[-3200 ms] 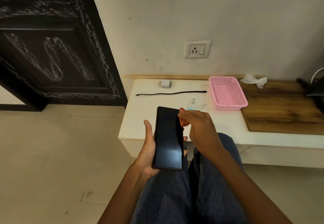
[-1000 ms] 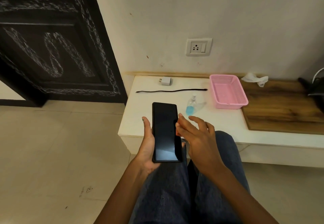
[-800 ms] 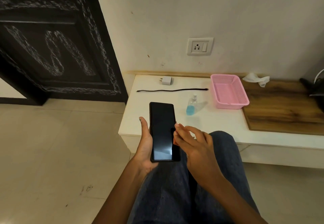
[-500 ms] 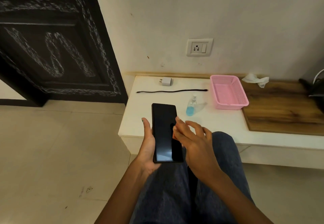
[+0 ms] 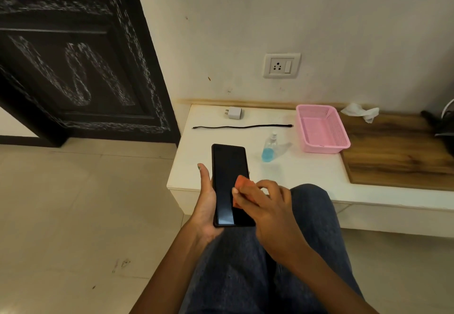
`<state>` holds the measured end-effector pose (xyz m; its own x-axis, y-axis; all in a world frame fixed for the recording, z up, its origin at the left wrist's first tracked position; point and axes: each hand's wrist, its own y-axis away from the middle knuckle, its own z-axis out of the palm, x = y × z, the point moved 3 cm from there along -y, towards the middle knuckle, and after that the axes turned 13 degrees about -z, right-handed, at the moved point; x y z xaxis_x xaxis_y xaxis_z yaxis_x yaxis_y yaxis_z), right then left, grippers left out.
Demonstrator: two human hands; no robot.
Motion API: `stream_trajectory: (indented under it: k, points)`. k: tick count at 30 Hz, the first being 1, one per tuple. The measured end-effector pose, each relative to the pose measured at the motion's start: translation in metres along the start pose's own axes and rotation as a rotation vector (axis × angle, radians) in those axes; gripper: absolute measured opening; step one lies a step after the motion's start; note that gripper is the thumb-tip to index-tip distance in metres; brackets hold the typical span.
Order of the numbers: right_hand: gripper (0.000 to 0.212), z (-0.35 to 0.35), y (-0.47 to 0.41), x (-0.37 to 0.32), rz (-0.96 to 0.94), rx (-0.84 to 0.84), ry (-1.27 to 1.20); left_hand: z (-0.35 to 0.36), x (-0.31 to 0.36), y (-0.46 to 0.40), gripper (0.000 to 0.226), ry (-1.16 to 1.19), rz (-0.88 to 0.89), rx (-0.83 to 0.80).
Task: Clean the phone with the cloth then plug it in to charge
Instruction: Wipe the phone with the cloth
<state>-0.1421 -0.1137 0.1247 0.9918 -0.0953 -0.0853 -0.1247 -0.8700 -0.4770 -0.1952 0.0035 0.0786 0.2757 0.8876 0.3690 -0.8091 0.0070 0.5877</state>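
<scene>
a: what differs from half a second ago?

b: little. the left hand (image 5: 205, 211) still cradles the phone (image 5: 229, 181) from beneath, thumb straight along its 9 o'clock edge, fingers curled round the back. the right hand (image 5: 266, 211) has slid toward 6 o'clock on the glass, and the orange cloth (image 5: 242, 184) now peeks out past its fingertips, where before the fingers nearly hid it.

a: how does the right hand sit?

b: fingers bent, pinching the cloth and pressing it onto the lower right half of the screen. the phone is held above the person's lap, its top end over the front edge of the white table (image 5: 307, 173).

a: materials and shapes?

b: the phone is a slim black slab with rounded corners and glossy dark glass, a pale glare at its bottom. the cloth looks soft and folded small. at 12 o'clock from the phone a thin black cable (image 5: 242, 127) lies straight, and beyond it a white cube-shaped adapter (image 5: 234, 113). at 1 o'clock stands a clear spray bottle (image 5: 269, 148) with blue liquid, then a pink perforated plastic basket (image 5: 321, 129). a white wall socket (image 5: 281, 65) sits above on the wall.

a: any writing?

b: none readable on the phone, bottle or adapter.
</scene>
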Motion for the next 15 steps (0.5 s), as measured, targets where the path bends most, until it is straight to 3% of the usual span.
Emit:
stream_trajectory:
  k: [5,11,15]
  points:
    - [0.054,-0.008,-0.010,0.023,0.141,-0.001,-0.002,0.005,-0.006,-0.001,0.094,0.015,-0.043,-0.013]
    - [0.046,-0.006,0.000,0.005,-0.041,0.000,-0.005,0.002,-0.005,-0.002,0.100,-0.012,-0.048,0.002]
    - [0.044,-0.007,-0.005,0.024,0.045,0.027,-0.040,0.006,-0.010,-0.003,0.096,0.003,-0.065,-0.007]
